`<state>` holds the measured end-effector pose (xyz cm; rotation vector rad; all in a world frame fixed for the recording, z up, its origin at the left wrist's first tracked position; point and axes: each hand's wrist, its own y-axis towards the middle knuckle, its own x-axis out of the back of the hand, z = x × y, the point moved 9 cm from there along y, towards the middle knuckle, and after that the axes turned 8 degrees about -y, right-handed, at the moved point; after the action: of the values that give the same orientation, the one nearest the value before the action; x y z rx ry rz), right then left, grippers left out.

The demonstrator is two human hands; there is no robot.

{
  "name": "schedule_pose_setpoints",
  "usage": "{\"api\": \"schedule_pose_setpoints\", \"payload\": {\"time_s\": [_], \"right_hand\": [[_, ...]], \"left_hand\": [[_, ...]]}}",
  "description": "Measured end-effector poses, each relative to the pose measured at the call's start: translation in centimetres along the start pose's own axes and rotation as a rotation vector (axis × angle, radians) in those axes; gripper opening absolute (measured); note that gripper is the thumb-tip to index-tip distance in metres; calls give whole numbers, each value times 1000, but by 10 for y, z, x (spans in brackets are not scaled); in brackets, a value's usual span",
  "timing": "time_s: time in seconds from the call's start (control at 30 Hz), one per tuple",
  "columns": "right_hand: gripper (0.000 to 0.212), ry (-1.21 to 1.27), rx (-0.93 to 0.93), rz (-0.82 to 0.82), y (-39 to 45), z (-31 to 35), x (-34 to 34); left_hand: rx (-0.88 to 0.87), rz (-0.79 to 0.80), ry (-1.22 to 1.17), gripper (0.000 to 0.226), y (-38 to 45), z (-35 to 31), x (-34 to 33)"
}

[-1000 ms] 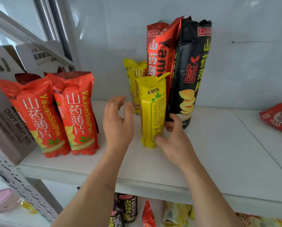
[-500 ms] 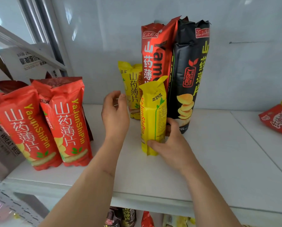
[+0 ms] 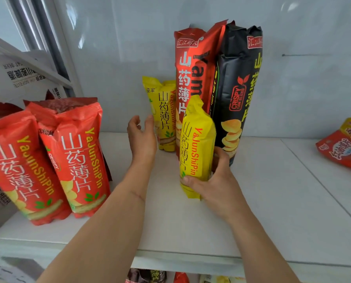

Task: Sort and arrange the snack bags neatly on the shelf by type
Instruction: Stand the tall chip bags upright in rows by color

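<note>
the big white shelf (image 3: 272, 201) holds all the snack bags. at the back stand 2 tall bags, leaning on the wall: a tall red bag (image 3: 188, 78) and a tall black bag (image 3: 239, 82), side by side & touching.

on the left side of the shelf stand 2 orange-red bags (image 3: 76, 160), close together, same kind. far right, a flat red bag (image 3: 338, 150) lies at the shelf edge, w/ a bit of yellow pack by it. it is not sorted yet, i think.

next, the small yellow ones. a back yellow bag (image 3: 163, 115) stands by the wall, just left of the tall red bag. a front yellow bag (image 3: 197, 148) stands upright in front of the tall red bag.

the right hand (image 3: 213, 184) holds the front yellow bag low down, thumb on its front & fingers round its far side. so the right grip is holding that bag. the left hand (image 3: 143, 139) is wide, fingers loose, holding nothing, just beside the back yellow bag.

what changed: a sec ago the front yellow bag showed its back label side. now it's turned, so the big front letters face out. the left hand has also gone nearer the back yellow bag.

what that means: the bag now faces the same way as its twin, which looks neater. next it prob needs to go right next to the back yellow bag so the yellows make 1 group. the bag is thin & light, so it could tip over when let go.
</note>
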<state>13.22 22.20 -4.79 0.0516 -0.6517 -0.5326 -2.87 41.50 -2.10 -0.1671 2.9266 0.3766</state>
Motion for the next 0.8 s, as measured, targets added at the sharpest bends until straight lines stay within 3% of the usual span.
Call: {"api": "schedule_pose_setpoints", "payload": {"time_s": [0.23,0.33,0.47,0.67,0.8], "right_hand": [[81,10,-45,12,-6,-3,0],[95,-29,-43,-86,-7,-2,1],[103,-74,-66,-138,0,-5,2],[80,-92,-101,-104,-1,-8,2],[88,-71,-70,-134,-2,-4,3]], "left_hand": [[92,187,-42,95,11,29,-32],[113,259,-88,99,12,36,-43],[158,294,-77,123,20,48,-49],[99,239,-40,94,28,54,-39],[69,183,-37,80,13,40,-25]]}}
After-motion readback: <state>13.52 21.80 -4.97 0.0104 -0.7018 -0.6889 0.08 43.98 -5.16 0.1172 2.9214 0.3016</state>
